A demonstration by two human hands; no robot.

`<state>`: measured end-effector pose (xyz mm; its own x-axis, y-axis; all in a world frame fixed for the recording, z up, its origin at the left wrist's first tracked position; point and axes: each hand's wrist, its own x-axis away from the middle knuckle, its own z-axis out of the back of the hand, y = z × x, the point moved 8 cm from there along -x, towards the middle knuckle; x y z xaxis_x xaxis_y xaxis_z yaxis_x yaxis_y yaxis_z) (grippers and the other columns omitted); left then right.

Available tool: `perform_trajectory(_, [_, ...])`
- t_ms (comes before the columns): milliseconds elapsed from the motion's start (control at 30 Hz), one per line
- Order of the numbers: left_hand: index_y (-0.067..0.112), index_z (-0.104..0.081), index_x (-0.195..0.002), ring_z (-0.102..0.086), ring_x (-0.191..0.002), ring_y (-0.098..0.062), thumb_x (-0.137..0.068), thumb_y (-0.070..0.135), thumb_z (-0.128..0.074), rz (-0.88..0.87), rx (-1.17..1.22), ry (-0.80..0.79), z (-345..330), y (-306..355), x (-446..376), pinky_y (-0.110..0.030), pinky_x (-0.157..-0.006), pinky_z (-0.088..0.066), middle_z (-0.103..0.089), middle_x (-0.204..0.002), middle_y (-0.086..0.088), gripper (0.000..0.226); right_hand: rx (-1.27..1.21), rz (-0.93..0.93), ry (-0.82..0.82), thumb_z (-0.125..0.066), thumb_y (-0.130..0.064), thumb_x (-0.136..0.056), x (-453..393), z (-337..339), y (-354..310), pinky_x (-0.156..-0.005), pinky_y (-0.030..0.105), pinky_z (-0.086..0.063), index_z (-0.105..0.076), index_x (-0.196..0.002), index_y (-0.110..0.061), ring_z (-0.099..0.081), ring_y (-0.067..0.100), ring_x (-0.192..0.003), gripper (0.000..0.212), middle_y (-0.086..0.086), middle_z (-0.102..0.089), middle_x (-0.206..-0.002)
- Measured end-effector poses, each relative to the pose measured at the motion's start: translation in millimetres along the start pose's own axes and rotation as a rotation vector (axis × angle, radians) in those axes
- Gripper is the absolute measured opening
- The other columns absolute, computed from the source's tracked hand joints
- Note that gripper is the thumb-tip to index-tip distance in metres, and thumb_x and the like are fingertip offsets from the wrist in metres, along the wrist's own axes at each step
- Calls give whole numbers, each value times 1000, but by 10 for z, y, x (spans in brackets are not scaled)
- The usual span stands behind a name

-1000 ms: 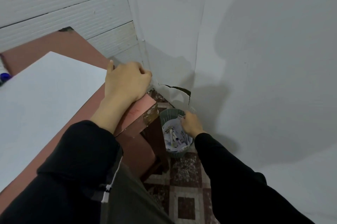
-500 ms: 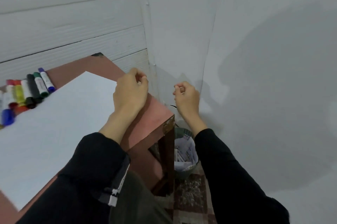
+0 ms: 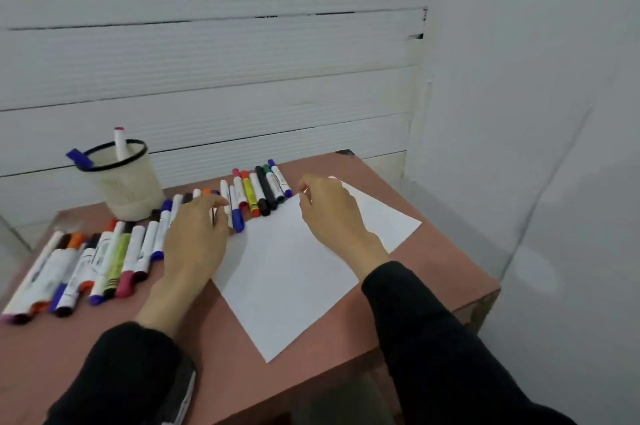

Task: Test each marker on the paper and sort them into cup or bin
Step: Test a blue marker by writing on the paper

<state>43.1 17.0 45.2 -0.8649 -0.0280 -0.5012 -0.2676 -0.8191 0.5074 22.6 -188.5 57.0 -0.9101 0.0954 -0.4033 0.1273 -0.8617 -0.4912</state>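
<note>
left hand reaching over row of markers, fingers loosely curled (grip unclear) | right hand curled, empty, above paper | cup behind | risk: nudged markers roll off table

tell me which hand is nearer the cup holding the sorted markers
Left. The left hand lies over the marker row just right of and in front of the cup; the right hand hovers over the paper, farther right.

Plain room corner: white panelled wall, small brown table.
</note>
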Motion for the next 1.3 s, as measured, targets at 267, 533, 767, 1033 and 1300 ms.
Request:
perform_trajectory(267, [10,-68,-102,-59,-93,-25,-96,17,-50,-121,-164,-47,-123,-247,1,-37,-82,-44,-68,-101,-6,20,72,-158,-117,-47,-2,-96,-419,-416,-171,-65,32,-36,-51,-90,-9,-50,28,-80,10,11,-52,-95])
perform_trajectory(533, [15,-63,-112,-54,-102,-19,-99,26,-43,-119,-196,-62,-173,-303,2,-33,-88,-39,-61,-114,0,26,129,-255,-169,-48,-3,-97,-569,-673,-68,-71,32,-38,-55,-117,1,-56,34,-107,22,18,-57,-120])
perform_trajectory(767, [18,-60,-119,-50,-109,-19,-100,26,-41,-81,-205,-61,-144,-324,-40,-34,-93,-37,-58,-120,0,28,101,-349,-36,-49,-5,-97,-582,-595,58,-64,32,-38,-59,-112,2,-56,31,-87,19,17,-60,-110])
perform_trajectory(1033, [18,-47,-139,-42,-127,-21,-101,14,-44,-172,40,66,87,-340,-169,-32,-102,-37,-44,-143,-5,39,-105,57,52,-51,-2,-97,-512,-524,-250,-72,25,-43,-63,-118,-6,-55,21,-92,25,8,-58,-114])
perform_trajectory(1300, [27,-49,-134,-40,-126,-23,-101,33,-40,-142,-140,-9,95,-484,-222,-42,-102,-30,-48,-139,1,35,-217,251,66,-49,3,-96,-427,-479,-382,-79,3,-35,-66,-117,-6,-51,8,-91,28,6,-60,-116])
